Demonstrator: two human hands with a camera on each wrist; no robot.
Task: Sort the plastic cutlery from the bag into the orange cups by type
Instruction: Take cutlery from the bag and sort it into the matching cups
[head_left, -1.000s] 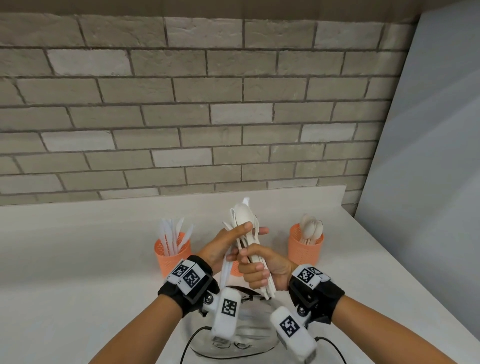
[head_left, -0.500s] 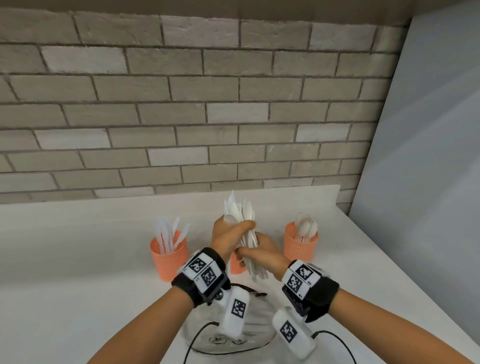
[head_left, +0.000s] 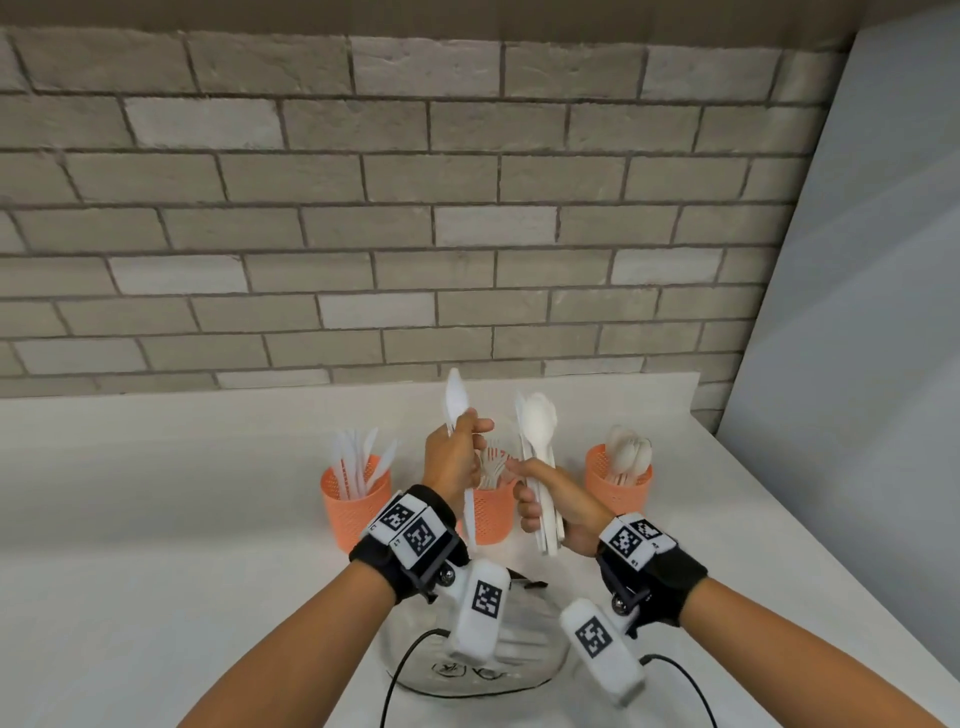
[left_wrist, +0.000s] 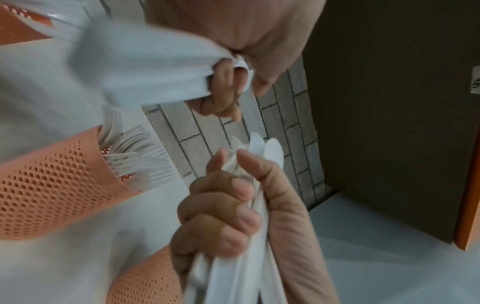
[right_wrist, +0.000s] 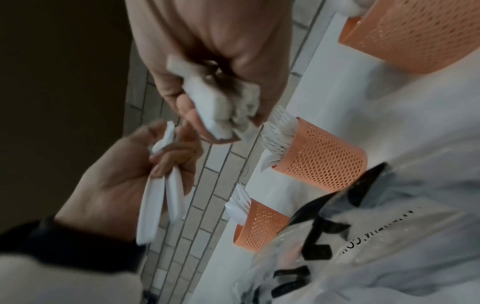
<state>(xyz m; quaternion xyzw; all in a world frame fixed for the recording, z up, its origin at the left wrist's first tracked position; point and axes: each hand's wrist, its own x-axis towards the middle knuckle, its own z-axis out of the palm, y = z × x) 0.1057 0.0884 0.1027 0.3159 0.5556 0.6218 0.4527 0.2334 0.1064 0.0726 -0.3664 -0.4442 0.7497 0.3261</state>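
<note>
My left hand grips two white plastic pieces with a knife-like tip, held upright above the middle cup. My right hand grips a bundle of white cutlery with spoon bowls on top, just to the right of it. Three orange mesh cups stand behind the hands: the left cup holds knives, the middle cup holds forks, the right cup holds spoons. In the right wrist view the left hand holds two flat handles. The clear bag lies under my wrists.
The white counter ends at a brick wall behind the cups. A grey panel leans at the right end, beside the spoon cup. Black cables run from the wrist cameras over the bag.
Both hands were together on one bundle. My left hand has drawn two pieces out and moved left and up; my right hand keeps the rest of the bundle.
</note>
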